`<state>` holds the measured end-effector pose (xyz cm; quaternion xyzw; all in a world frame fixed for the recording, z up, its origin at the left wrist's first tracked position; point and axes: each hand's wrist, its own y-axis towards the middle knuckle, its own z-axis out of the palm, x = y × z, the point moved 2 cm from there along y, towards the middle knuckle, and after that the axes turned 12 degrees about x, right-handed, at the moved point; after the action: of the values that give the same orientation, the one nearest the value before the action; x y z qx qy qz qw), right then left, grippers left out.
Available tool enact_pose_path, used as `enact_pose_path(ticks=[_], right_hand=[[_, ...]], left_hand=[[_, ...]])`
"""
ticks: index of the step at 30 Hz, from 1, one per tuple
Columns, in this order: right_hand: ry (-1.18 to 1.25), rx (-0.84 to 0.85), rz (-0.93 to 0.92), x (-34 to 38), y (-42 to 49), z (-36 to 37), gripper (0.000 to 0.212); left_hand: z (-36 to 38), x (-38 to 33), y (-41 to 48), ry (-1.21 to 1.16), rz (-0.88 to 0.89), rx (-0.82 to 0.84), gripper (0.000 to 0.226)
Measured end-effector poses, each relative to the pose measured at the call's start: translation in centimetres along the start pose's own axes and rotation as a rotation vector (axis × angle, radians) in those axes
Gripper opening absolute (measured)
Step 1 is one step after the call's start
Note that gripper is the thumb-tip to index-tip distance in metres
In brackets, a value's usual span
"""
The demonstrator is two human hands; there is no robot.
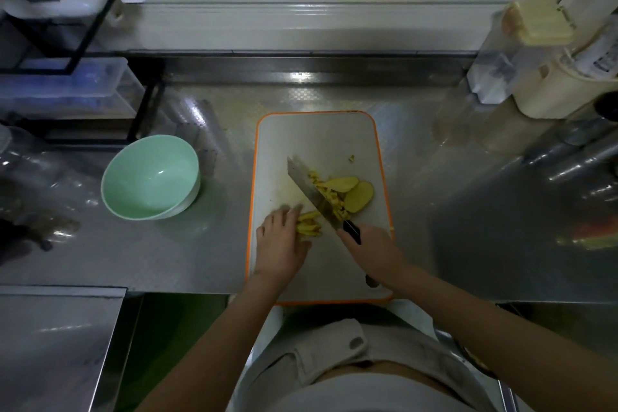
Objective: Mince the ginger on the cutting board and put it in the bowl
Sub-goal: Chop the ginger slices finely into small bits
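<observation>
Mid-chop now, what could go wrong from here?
The left hand has its fingers on the yellow ginger strips beside the steel knife; a slip may nick them. One ginger bit lies apart on the orange-rimmed white cutting board; chopping may scatter more. The pale green bowl stands off the board, so transfer could spill.

Sliced yellow ginger (354,194) lies on the cutting board (317,134), green bowl (150,177) nearby
</observation>
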<state>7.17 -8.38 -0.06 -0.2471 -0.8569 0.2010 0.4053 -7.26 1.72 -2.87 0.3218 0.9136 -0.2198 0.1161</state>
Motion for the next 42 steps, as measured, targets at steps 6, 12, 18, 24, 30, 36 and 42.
enact_pose_path(ticks=[6, 12, 18, 24, 30, 36, 42], right_hand=[[-0.012, -0.001, 0.018, 0.0, -0.1, 0.1, 0.041], [0.001, 0.014, 0.021, -0.1, -0.2, 0.4, 0.039], [0.015, 0.02, -0.019, 0.0, -0.3, 0.8, 0.037], [-0.008, 0.016, -0.03, 0.2, -0.5, 0.3, 0.039], [0.018, 0.014, -0.04, 0.1, -0.2, 0.3, 0.035], [0.035, 0.011, -0.019, 0.1, 0.1, 0.6, 0.04], [0.04, 0.009, 0.001, -0.1, 0.2, 0.3, 0.04]], left_hand=[[0.1, 1.8, -1.6, -0.096, -0.173, 0.006, 0.046], [0.0, 1.5, -0.9, -0.269, -0.08, 0.027, 0.033], [-0.4, 0.5, -0.6, -0.364, 0.032, 0.027, 0.028], [-1.3, 0.3, -0.5, -0.177, -0.015, -0.045, 0.031], [-1.3, 2.5, -0.8, 0.094, -0.167, 0.177, 0.043], [-1.2, 2.4, -1.4, 0.181, -0.099, 0.177, 0.031], [-1.2, 1.1, -1.5, 0.135, 0.021, 0.086, 0.032]])
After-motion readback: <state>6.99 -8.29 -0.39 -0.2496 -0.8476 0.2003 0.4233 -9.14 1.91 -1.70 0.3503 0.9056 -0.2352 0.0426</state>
